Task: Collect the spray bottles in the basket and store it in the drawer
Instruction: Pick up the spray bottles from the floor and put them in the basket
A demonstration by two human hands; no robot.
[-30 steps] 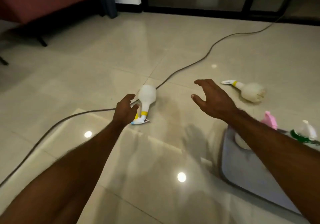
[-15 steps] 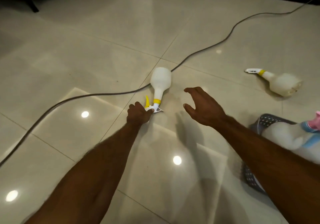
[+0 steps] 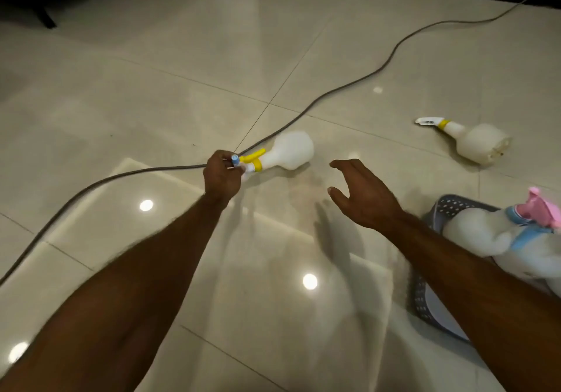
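Observation:
My left hand (image 3: 223,176) grips the spray head of a white bottle with a yellow trigger (image 3: 290,150); the bottle's body points right, low over the floor. My right hand (image 3: 361,197) hovers to its right with fingers spread, holding nothing. A second white bottle with a yellow collar (image 3: 476,142) lies on its side on the floor at the far right. A grey dotted basket (image 3: 425,297) sits at the right edge, partly behind my right forearm. In it lies a white bottle with a pink and blue spray head (image 3: 491,236).
A grey cable (image 3: 318,104) snakes across the glossy tiled floor from the upper right to the lower left, passing just behind the held bottle. Dark furniture legs (image 3: 45,16) stand at the top left. Ceiling lights reflect off the tiles.
My left hand has closed round the spray head and turned the bottle, so its body now points right instead of away from me. The view has tilted down and left.

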